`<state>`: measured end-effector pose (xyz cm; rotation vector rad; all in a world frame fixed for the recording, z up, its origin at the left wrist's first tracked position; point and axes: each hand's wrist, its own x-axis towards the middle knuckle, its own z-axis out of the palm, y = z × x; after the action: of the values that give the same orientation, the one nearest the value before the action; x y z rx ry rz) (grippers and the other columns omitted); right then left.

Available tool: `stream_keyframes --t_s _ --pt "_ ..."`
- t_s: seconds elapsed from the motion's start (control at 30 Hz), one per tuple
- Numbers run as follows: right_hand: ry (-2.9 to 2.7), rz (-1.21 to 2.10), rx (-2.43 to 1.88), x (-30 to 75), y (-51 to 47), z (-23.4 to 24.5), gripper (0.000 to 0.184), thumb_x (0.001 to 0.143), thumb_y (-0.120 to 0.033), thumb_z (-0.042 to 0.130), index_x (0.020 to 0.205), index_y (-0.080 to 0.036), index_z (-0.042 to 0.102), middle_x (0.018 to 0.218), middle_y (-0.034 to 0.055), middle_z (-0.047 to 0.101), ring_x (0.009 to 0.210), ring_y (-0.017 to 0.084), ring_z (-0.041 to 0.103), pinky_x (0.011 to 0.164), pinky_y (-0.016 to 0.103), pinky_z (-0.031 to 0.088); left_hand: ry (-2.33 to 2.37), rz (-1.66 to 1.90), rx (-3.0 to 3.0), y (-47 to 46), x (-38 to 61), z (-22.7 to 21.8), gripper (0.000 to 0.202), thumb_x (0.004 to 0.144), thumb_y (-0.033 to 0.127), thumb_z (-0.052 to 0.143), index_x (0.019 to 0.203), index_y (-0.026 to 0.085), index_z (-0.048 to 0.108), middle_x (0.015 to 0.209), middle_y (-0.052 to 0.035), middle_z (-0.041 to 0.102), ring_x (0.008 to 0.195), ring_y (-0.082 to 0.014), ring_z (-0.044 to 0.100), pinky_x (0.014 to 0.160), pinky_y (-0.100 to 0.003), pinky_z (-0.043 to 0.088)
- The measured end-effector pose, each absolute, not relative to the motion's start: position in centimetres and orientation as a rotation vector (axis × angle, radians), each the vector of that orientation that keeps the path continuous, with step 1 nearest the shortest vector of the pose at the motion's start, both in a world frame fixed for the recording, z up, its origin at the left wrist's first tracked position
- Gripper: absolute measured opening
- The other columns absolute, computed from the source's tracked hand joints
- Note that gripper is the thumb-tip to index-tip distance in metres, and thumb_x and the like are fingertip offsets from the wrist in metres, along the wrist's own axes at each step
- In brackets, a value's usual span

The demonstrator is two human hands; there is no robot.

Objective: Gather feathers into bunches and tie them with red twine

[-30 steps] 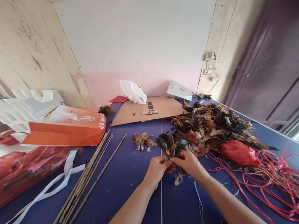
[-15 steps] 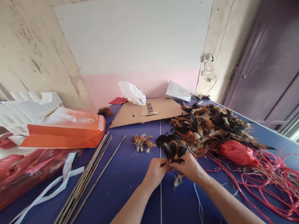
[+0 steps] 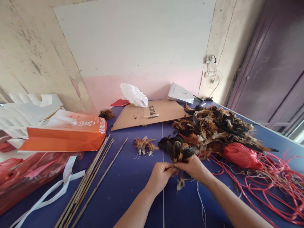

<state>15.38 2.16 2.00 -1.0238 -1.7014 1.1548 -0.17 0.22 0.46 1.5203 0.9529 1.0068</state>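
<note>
A small bunch of dark, brown-edged feathers (image 3: 179,151) stands tips up between my two hands over the blue table (image 3: 133,180). My left hand (image 3: 162,174) pinches the bunch at its base, fingers curled. From the other side my right hand (image 3: 193,167) grips the same base, thumb and forefinger meeting the left ones. Below the fingers hangs a fluffy grey-brown feather tuft (image 3: 180,183). Black feathers (image 3: 169,141) lie just behind the bunch. To its left rest small tied brown feather tufts (image 3: 143,145).
A big feather heap (image 3: 211,126) spreads at the right, beside red plastic twine (image 3: 243,155). Thin sticks (image 3: 90,177) lie at the left near an orange paper bag (image 3: 64,136). Behind are flat cardboard (image 3: 166,110), a white plastic bag (image 3: 134,95) and a white box (image 3: 180,92).
The feather bunch has turned and fanned out to the right between my fingers. Both hands have shifted only slightly, still pinching its base.
</note>
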Motion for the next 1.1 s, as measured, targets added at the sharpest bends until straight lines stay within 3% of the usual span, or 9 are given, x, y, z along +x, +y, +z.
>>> stream_keyframes --t_s 0.27,0.5,0.67,0.73,0.83,1.1 --pt "-1.763 1.274 -0.955 15.4 1.7 2.6 0.014 0.069 -0.027 0.06 0.065 -0.014 0.058 0.058 -0.0004 0.061 0.054 0.012 0.056 0.054 0.023 0.046 0.911 0.945 1.372 -0.2 -0.1 0.8 0.023 0.071 0.032 0.058 0.071 0.012 0.069 0.062 -0.0043 0.064 0.06 -0.0147 0.055 0.057 -0.025 0.041" --pt "-1.806 0.956 -1.165 15.4 1.9 1.5 0.01 0.066 -0.025 0.061 0.065 -0.015 0.06 0.058 -0.0015 0.058 0.053 0.011 0.051 0.049 0.021 0.042 0.944 0.981 1.4 -0.2 0.3 -0.2 0.025 0.072 0.034 0.056 0.064 0.013 0.067 0.059 -0.0029 0.062 0.057 -0.0134 0.052 0.058 -0.025 0.04" --pt "-1.861 0.776 -1.302 15.2 1.9 1.2 0.021 0.068 -0.032 0.059 0.057 -0.014 0.058 0.05 -0.0006 0.053 0.048 0.01 0.046 0.044 0.021 0.036 0.942 0.995 1.366 0.0 0.1 0.0 0.022 0.07 0.033 0.06 0.064 0.012 0.067 0.058 -0.0033 0.062 0.056 -0.0137 0.053 0.058 -0.025 0.04" --pt "-1.837 0.755 -1.256 15.1 1.9 1.5 0.019 0.069 -0.033 0.059 0.071 -0.014 0.06 0.055 -0.001 0.055 0.05 0.01 0.048 0.046 0.021 0.038 0.915 1.037 1.182 0.2 -0.2 0.3 0.02 0.069 0.031 0.062 0.07 0.012 0.068 0.064 -0.005 0.065 0.064 -0.0153 0.057 0.061 -0.025 0.041" --pt "-1.804 0.655 -1.168 15.0 1.6 2.1 0.032 0.069 -0.031 0.06 0.097 -0.017 0.053 0.069 -0.0009 0.057 0.058 0.011 0.05 0.055 0.022 0.043 0.816 1.091 0.762 0.5 -0.6 0.6 0.017 0.067 0.026 0.066 0.077 0.012 0.066 0.074 -0.0068 0.066 0.074 -0.0162 0.06 0.066 -0.025 0.044" --pt "-2.156 0.023 -1.152 14.4 0.3 2.7 0.026 0.069 -0.033 0.063 0.088 -0.018 0.054 0.075 0.0032 0.056 0.072 0.018 0.052 0.071 0.032 0.035 0.681 1.016 0.386 0.7 -0.9 0.4 0.011 0.072 0.017 0.062 0.081 0.012 0.063 0.077 -0.0067 0.068 0.077 -0.0166 0.062 0.068 -0.027 0.045"
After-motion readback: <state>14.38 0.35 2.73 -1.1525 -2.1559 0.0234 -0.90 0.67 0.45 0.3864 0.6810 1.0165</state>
